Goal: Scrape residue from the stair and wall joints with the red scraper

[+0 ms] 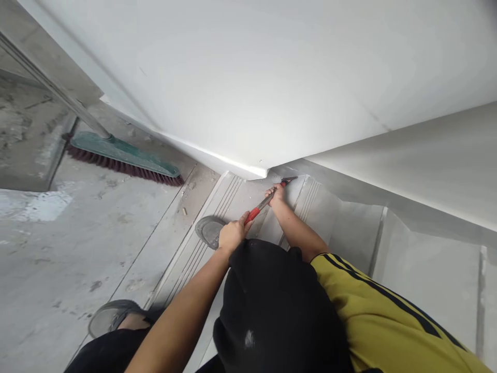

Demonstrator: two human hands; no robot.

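Both our hands on a red-handled scraper at the foot of the wall

Our left hand [232, 234] is closed round the scraper's [267, 198] rear grip and our right hand [276, 192] clamps it near the blade, which is pressed where the white wall [248, 93] meets the stair step [233, 199]. Too steep an angle could gouge the wall, and a slip could skin our right knuckles.

The concrete floor [77, 248] carried a green push broom [124, 155] with red bristles. Right of the broom, a grooved stair tread [217, 207] bore a grey shoe [209, 230] and scattered debris.
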